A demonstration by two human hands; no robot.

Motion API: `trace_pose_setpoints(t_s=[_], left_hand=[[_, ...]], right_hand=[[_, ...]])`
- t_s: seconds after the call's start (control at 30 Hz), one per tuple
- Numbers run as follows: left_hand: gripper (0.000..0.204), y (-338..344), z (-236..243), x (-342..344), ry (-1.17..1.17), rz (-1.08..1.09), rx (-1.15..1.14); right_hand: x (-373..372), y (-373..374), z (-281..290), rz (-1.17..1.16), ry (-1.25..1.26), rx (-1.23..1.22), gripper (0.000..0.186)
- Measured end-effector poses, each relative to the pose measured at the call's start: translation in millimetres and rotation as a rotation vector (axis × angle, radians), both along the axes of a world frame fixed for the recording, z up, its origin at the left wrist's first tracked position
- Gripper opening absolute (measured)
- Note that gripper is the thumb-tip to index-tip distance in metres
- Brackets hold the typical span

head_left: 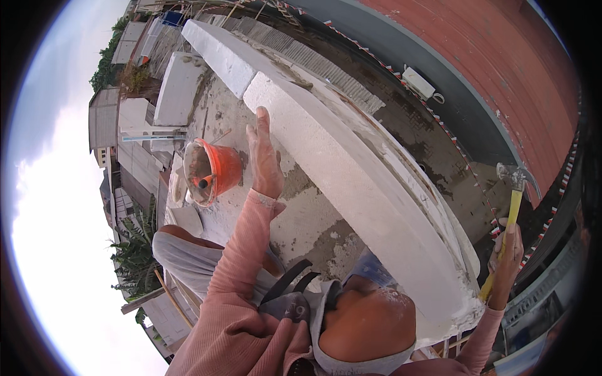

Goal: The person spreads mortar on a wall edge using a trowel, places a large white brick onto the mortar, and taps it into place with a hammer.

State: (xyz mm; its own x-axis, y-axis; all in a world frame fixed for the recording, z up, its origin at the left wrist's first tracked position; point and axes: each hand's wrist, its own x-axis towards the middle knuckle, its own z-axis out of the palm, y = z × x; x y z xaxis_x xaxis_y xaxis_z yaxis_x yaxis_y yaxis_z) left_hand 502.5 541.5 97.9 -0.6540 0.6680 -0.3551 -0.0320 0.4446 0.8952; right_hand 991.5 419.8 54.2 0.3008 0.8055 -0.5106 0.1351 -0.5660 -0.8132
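My right hand (506,254) is wrapped round the yellow handle of a claw hammer (514,197), raised at the right with its metal head at the top. My left hand (266,163) has its fingers stretched out and lies beside the long white block (345,188), at its far end; whether the palm touches it I cannot tell. The block sits in a row, meeting another white block (219,56) at a narrow joint. To the left of my left hand is an orange bucket (227,168), tipped toward the left in view, with grey material and a dark-handled tool (204,183) inside.
Grey, stained floor (295,207) lies between my knees and the blocks. Another white block (179,88) stands at the far left. Beyond the row is a drop to a lower lane (433,147), strung with red and white bunting (439,119). A red roof (489,62) rises at the upper right.
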Motion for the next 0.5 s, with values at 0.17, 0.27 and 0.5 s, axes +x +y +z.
trace_pose_setpoints(t_s=[0.17,0.27,0.5], left_hand=[[0.063,13.9,-14.4,-3.8,-0.373,-0.169,0.295],[0.062,16.1,-8.6,3.9,-0.369,-0.152,0.267],[0.06,15.3,-6.9,0.6,-0.362,-0.147,0.298]], right_hand=[[-121.5,162.4,-10.1,0.509,0.293,0.019,0.044],[-202.5,207.4,-27.9,0.668,0.48,0.021,0.042],[-270.0,219.8,-19.0,0.899,0.392,-0.014,0.049]])
